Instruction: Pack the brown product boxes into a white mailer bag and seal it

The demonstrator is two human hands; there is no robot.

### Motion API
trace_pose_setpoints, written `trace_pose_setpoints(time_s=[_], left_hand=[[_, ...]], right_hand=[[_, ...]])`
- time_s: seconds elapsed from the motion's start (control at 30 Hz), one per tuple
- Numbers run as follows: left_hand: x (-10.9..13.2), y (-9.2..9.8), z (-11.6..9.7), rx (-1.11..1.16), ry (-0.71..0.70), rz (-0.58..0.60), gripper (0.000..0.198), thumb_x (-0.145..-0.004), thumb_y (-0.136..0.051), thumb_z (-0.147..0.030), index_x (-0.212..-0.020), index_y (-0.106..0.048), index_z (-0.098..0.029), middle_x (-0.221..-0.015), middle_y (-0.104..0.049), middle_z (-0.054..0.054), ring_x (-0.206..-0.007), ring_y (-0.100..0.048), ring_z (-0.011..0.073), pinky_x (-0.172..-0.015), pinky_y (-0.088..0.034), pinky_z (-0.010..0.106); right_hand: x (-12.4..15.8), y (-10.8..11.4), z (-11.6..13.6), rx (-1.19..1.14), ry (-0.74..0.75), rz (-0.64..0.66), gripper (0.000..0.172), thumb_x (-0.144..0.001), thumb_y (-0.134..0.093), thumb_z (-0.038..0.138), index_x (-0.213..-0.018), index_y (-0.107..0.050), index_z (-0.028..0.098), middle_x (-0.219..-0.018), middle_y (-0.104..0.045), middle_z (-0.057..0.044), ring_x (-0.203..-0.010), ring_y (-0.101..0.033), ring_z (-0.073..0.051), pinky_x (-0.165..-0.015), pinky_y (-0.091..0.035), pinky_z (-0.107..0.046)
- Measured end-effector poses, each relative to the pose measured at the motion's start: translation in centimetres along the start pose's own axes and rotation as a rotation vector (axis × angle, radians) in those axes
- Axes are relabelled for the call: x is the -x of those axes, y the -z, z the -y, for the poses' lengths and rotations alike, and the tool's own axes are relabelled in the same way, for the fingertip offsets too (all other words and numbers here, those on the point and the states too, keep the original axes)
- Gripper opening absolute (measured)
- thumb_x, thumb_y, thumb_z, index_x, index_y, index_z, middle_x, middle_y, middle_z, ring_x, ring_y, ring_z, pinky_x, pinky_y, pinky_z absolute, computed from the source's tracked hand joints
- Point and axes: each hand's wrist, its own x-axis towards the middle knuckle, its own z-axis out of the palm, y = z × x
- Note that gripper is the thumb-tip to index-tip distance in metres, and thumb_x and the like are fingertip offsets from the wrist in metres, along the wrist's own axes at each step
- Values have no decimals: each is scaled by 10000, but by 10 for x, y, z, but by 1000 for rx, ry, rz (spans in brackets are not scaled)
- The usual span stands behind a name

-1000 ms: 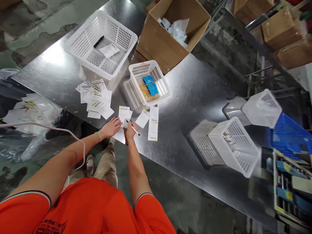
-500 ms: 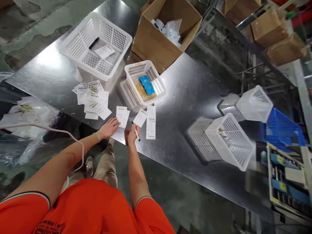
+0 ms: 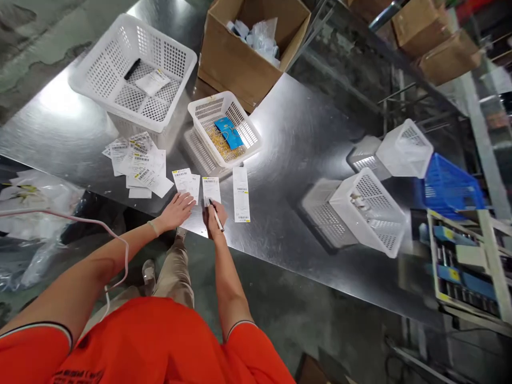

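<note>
In my right hand [image 3: 215, 217] is a pen [image 3: 218, 217] with a white barrel and dark ends, its tip over a printed label slip [image 3: 211, 188] with a yellow mark. My left hand [image 3: 176, 212] lies flat, fingers stretched, at the lower edge of another pair of slips [image 3: 185, 183]. A longer slip [image 3: 241, 194] lies to the right of the pen hand. Left of my hands is a loose, overlapping pile of barcoded slips [image 3: 141, 162]. All of them rest on the shiny metal table [image 3: 276, 213].
Behind the slips stands a small white basket [image 3: 224, 154] with a blue packet [image 3: 229, 133]. A large white basket [image 3: 160, 125] and a cardboard box [image 3: 236, 74] stand farther back. White baskets [image 3: 348, 197] and a blue crate [image 3: 452, 186] are at right.
The slip by the pen has shifted left and turned straighter, beside the slips at my left hand. My right hand with the pen has its tip over it. The whole view has shifted slightly.
</note>
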Motion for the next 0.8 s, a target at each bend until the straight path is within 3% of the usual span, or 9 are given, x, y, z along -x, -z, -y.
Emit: trace_pose_setpoints(time_s=[0.13, 0.3, 0.5, 0.67, 0.8], left_hand=[[-24, -1, -17, 21, -147, 113, 519, -1122, -589, -204, -1631, -688, -206, -1697, -658, 177, -1663, -530, 342, -1420, -377, 579], [-32, -4, -24, 33, -204, 184, 505, -1146, -567, -237, -1634, -684, -180, -1699, -662, 176, -1658, -541, 326, -1409, -393, 552], [-28, -4, -22, 38, -185, 184, 470, -1160, -552, -258, -1584, -709, -130, -1673, -676, 208, -1665, -542, 338, -1407, -408, 560], [-28, -5, -23, 84, -171, 157, 448, -1143, -599, -243, -1556, -726, -128, -1650, -687, 227, -1671, -540, 333, -1421, -412, 563], [-28, -6, -24, 63, -186, 163, 458, -1161, -538, -251, -1555, -713, -96, -1662, -670, 246, -1677, -530, 347, -1414, -424, 578]], right_hand=[[-13, 11, 5, -61, -132, -107, 273, -1032, -655, 321, -785, -698, 214, -766, -697, -24, -767, -651, -204, -782, -565, -327], [-41, 15, 6, -67, -264, -220, 466, -959, -641, 155, -580, -399, 279, -568, -415, 69, -614, -409, -146, -628, -411, -292], [-48, -2, 3, 20, -204, -109, 553, -942, -614, 57, -551, -293, 281, -552, -356, 75, -606, -397, -142, -655, -409, -291], [-42, -8, -4, 81, -219, -138, 554, -961, -597, 35, -552, -312, 277, -556, -379, 65, -597, -380, -136, -656, -390, -296], [-37, -8, -11, 129, -147, -124, 572, -967, -593, 30, -570, -271, 286, -563, -348, 73, -596, -388, -145, -650, -388, -289]])
